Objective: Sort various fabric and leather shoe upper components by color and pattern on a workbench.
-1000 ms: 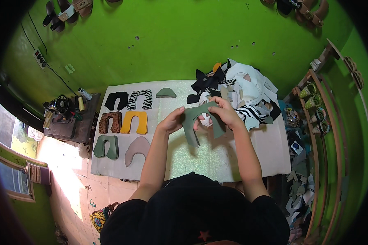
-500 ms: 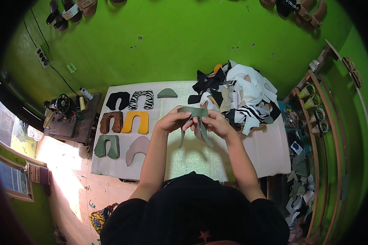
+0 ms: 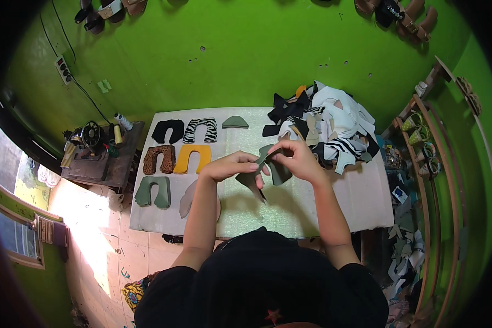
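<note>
Rack (image 3: 419, 103) holds sandals (image 3: 419, 134); both hands (image 3: 232, 165) (image 3: 300, 160) hold green piece (image 3: 281, 174).

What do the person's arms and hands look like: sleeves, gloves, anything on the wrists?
The left hand and right hand are ungloved, with no watch or bracelet visible. Short black sleeves leave the forearms bare. They belong to a black top; a small reddish star shows on it.

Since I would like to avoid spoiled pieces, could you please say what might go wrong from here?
The green piece is bent between the left hand and right hand, so it might crease. The left forearm crosses over the pinkish piece and could nudge it. The mixed pile lies beyond the right hand; a dropped piece could join it.
</note>
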`<state>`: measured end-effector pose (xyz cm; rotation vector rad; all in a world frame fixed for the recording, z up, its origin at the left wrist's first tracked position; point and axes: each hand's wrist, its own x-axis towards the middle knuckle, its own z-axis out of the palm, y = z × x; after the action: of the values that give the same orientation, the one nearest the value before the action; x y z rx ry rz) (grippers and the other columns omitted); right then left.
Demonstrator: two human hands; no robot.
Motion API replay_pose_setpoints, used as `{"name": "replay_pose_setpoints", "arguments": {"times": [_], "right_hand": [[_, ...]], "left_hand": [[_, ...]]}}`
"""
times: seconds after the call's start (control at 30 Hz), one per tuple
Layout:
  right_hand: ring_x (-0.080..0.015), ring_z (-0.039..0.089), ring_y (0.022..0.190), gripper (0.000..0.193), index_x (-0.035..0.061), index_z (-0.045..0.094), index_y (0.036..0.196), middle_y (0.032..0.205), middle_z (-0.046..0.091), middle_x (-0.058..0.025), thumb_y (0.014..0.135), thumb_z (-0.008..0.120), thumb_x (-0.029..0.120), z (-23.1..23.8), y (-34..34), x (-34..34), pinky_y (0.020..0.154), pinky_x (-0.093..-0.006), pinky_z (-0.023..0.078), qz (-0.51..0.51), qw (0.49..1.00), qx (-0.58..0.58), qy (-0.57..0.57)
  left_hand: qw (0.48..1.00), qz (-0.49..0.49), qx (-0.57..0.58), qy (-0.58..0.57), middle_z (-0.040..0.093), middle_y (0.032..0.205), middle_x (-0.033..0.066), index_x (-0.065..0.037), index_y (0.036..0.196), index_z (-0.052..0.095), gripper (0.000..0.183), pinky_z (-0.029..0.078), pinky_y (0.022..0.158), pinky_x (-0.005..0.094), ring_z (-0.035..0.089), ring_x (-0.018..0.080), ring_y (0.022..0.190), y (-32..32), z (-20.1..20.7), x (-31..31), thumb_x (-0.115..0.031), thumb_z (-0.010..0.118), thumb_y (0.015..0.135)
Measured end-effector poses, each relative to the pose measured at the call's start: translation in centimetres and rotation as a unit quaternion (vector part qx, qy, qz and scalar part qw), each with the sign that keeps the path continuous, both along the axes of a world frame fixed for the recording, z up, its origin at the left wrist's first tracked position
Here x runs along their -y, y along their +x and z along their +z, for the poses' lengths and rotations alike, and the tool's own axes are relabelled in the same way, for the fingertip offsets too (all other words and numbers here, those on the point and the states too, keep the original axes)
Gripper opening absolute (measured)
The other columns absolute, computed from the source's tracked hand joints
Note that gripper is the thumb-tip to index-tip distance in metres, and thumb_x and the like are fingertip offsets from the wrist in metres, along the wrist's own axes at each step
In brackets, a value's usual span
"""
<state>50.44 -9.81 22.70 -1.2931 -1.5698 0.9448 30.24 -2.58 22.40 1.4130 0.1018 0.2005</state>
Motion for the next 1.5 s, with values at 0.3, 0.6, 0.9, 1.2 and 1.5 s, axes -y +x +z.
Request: {"name": "replay_pose_setpoints", "arguments": {"times": [0.3,0.6,0.9,1.2,1.5], "right_hand": [[-0.0075,0.052,0.058,0.014,-0.0032,0.061,0.082,0.066,0.059,-0.0046,0.076,0.06,0.01,0.4,-3.4,0.3,0.052,-0.0231,0.041,-0.023,0.999,0.001,-0.035],[-0.0078,0.051,0.058,0.016,-0.0032,0.06,0.079,0.067,0.059,-0.0052,0.072,0.064,0.01,-0.2,-6.4,-0.7,0.052,-0.0231,0.041,-0.019,1.0,0.012,0.018],[-0.0059,0.049,0.058,0.015,-0.0006,0.058,0.077,0.064,0.057,-0.0012,0.075,0.063,0.013,-1.0,-7.8,-1.7,0.052,-0.0214,0.039,-0.009,0.998,0.012,-0.053],[-0.0051,0.049,0.058,0.012,0.0008,0.056,0.077,0.065,0.056,-0.0007,0.076,0.063,0.01,-3.5,-9.8,-2.7,0.052,-0.0203,0.039,-0.038,0.998,-0.048,-0.024],[-0.0058,0.05,0.059,0.01,0.0005,0.05,0.08,0.064,0.054,-0.0015,0.078,0.059,0.005,-4.5,-11.4,-4.0,0.052,-0.0212,0.04,-0.062,0.997,-0.042,-0.014]], "left_hand": [[0.973,0.112,-0.188,0.068,0.061,0.07,0.006,-0.003,0.096,0.053,0.029,0.045,0.053,0.0208,0.062,0.0106,0.064,-3.1,0.9,0.9,-0.025,0.062,0.079],[0.992,0.054,-0.111,0.039,0.063,0.079,0.0074,-0.004,0.101,0.054,0.02,0.045,0.072,0.0222,0.06,0.0114,0.078,-5.7,-0.6,-0.4,-0.014,0.048,0.086],[0.986,0.074,-0.135,0.06,0.052,0.059,-0.0007,-0.003,0.094,0.057,0.023,0.039,0.048,0.0198,0.046,0.0056,0.049,-7.7,-1.6,-1.7,-0.018,0.039,0.091],[0.955,0.169,-0.191,0.149,0.055,0.055,0.0028,-0.002,0.089,0.057,0.026,0.033,0.038,0.0191,0.04,0.005,0.038,-9.1,-1.5,-2.2,-0.023,0.042,0.09],[0.976,0.169,-0.133,0.046,0.063,0.074,0.0103,0.002,0.093,0.057,0.029,0.047,0.056,0.0217,0.06,0.0128,0.061,-11.1,-3.4,-4.0,-0.025,0.049,0.087]]}}
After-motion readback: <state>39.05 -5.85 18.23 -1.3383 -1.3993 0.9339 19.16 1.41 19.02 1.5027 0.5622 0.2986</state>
